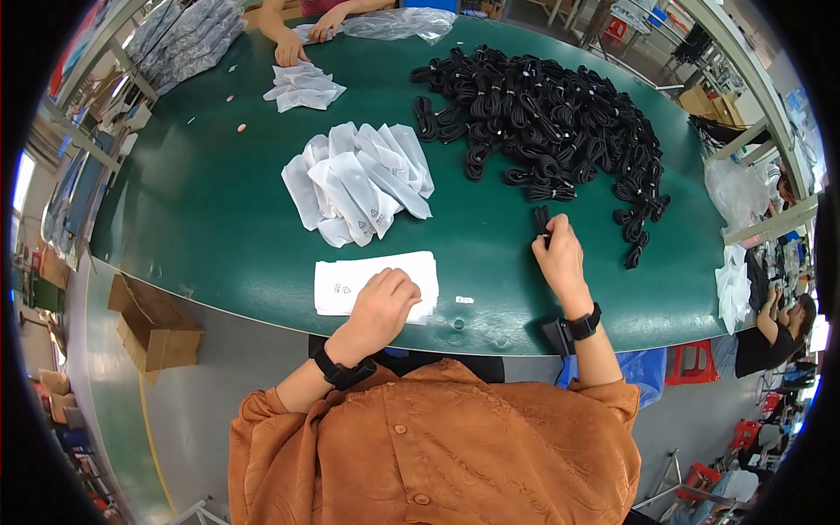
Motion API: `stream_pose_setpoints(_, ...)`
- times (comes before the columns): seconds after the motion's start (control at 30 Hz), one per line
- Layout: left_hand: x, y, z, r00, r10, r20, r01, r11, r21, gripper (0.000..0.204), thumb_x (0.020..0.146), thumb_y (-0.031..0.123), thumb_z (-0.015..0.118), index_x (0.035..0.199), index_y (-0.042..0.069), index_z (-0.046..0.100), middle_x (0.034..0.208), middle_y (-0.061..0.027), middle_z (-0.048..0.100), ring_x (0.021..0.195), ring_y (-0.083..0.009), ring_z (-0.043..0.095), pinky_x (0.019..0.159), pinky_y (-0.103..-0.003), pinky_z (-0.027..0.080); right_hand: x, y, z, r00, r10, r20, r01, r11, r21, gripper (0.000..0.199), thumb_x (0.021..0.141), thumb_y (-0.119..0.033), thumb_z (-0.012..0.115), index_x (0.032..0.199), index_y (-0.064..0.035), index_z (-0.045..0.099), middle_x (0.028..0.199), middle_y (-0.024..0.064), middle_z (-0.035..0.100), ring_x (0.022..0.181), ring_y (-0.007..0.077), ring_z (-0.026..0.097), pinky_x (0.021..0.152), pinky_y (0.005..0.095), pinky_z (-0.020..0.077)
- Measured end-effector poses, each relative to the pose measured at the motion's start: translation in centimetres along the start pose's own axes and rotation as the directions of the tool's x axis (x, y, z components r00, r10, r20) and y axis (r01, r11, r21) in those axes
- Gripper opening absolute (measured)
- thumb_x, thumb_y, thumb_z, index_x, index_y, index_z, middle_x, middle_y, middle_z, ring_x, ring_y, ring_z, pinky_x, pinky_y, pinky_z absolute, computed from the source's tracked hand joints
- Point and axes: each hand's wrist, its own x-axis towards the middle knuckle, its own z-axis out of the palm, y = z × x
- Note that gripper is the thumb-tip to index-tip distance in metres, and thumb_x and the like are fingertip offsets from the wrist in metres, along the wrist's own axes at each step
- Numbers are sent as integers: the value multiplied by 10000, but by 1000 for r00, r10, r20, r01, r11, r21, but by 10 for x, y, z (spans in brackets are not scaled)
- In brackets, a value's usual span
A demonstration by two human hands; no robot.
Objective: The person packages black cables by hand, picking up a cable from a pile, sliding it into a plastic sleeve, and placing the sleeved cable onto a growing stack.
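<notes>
Down near the front edge of the green tabletop (219, 210), the left hand (385, 302) lies with curled fingers on a flat stack of white bags (350, 282), its grip narrow and pressing on the top bag rather than closed around it. To the right, the right hand (558, 255) has its grip shut on 1 coiled black cable (542, 220), which sticks up past the fingers toward the far side. Each wrist wears a black band.

Just beyond that hand spreads a big heap of black cable bundles (542, 114), filling the far right of the tabletop. Left of the heap, in the middle, sits a loose pile of white pouches (359, 184), well apart from the flat stack. Farther off, a smaller pile of white pouches (304, 86) lies under another person's hand (287, 50) at the far edge, with a clear plastic bag (398, 22) beside it. A cardboard box (153, 324) sits on the floor at the near left.
</notes>
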Motion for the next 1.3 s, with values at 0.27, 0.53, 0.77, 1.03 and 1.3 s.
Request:
stream_pose_setpoints(0.27,10,8,-8,995,-75,-70,77,997,24,134,808,59,718,883,52,607,877,-83,565,833,-287,570,771,-392,450,-48,-64,-16,908,72,414,-398,463,792,298,947,-48,613,1218,20,510,925,91,681,722,102,617,635,266,511)
stream_pose_setpoints(0.53,3,0,0,973,-231,-29,228,971,-78,139,806,14,719,897,7,615,820,-105,595,745,-280,594,764,-387,481,-71,-105,-10,944,-319,80,187,721,668,377,881,-14,699,1244,4,594,943,89,681,776,184,641,682,330,527)
stream_pose_setpoints(0.77,5,0,-6,900,-432,53,411,804,-430,98,838,3,680,901,10,605,853,-106,609,833,-289,596,716,-358,474,-71,-107,-7,830,-557,-31,527,765,369,379,821,-36,750,1187,-22,655,933,127,666,779,297,632,679,367,513)
stream_pose_setpoints(1.03,13,10,-16,998,-55,13,57,965,-256,105,839,-39,674,890,6,595,960,-94,635,911,-249,605,822,-345,488,-68,-105,-5,825,-518,228,345,779,523,339,871,-49,704,1206,-46,651,884,88,614,804,262,602,676,372,509)
stream_pose_setpoints(1.3,27,8,-26,992,-121,-16,109,936,-335,132,816,-17,694,880,31,589,979,-96,615,962,-300,585,853,-370,472,-60,-116,-4,811,-585,24,467,671,576,326,838,-35,745,1153,-76,671,929,95,587,832,237,605,686,329,517)
